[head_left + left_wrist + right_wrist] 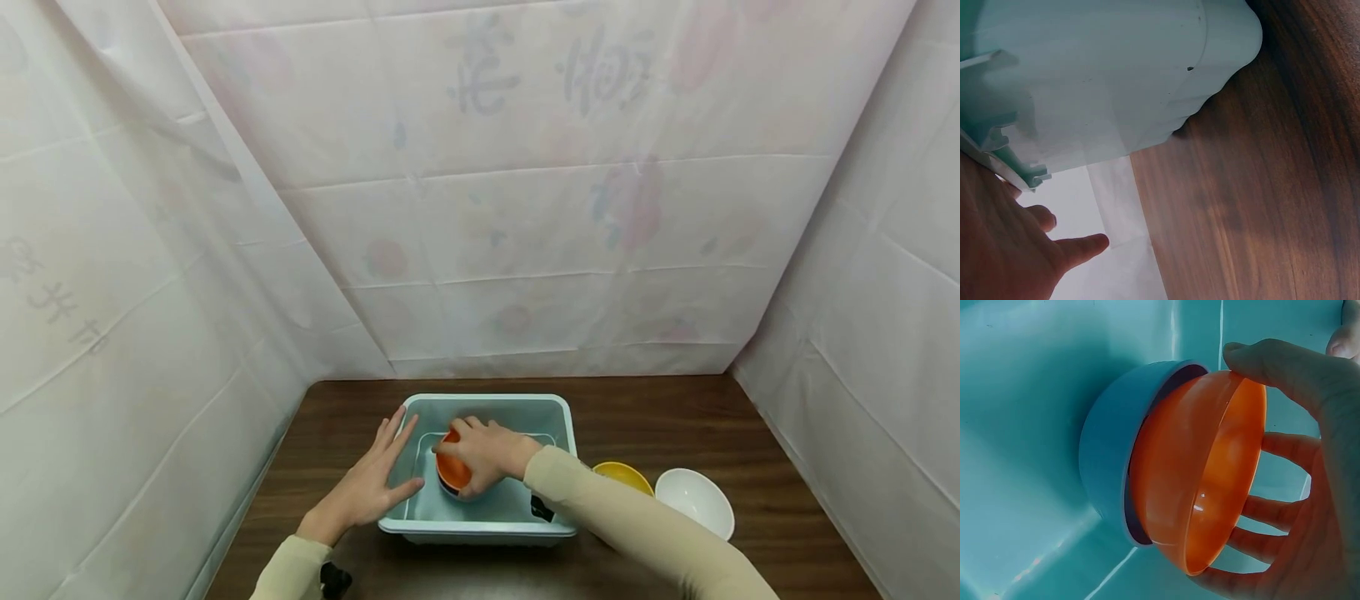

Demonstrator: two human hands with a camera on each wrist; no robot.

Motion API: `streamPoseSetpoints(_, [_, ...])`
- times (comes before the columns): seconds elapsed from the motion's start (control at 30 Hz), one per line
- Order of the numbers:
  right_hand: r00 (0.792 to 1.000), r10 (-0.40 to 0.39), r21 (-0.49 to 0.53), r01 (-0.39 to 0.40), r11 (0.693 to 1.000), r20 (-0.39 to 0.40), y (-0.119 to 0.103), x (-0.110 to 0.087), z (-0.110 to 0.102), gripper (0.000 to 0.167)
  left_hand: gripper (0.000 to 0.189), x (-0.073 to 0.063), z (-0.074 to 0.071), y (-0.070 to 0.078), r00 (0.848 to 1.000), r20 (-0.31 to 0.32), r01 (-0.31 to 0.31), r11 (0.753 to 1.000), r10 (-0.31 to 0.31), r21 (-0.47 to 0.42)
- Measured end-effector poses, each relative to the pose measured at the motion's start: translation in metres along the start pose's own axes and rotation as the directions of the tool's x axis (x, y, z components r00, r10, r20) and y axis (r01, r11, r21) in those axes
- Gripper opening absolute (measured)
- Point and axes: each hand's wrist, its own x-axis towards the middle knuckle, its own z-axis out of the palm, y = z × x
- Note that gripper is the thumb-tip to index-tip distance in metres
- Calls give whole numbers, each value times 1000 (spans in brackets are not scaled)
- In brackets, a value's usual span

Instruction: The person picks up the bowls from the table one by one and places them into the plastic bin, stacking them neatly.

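My right hand reaches into a light blue-green plastic basin and grips an orange bowl by its rim, thumb on one side and fingers spread on the other. The orange bowl's base sits partly inside a blue bowl, tilted within it. In the head view the blue bowl is mostly hidden by the orange one. My left hand is at the basin's left rim with fingers spread and straight. The left wrist view shows the same hand beside the basin's outer wall.
Right of the basin stand a yellow bowl, partly covered by my right sleeve, and a white bowl. All rest on a dark wood-grain table. White printed sheets rise behind it and at both sides.
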Motion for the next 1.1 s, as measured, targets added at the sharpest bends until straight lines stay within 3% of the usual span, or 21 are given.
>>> streamPoseSetpoints(1.1, [999, 26, -34, -25, 999, 26, -6, 7, 15, 78, 92, -1, 2, 3, 1000, -8, -16, 1000, 16, 4])
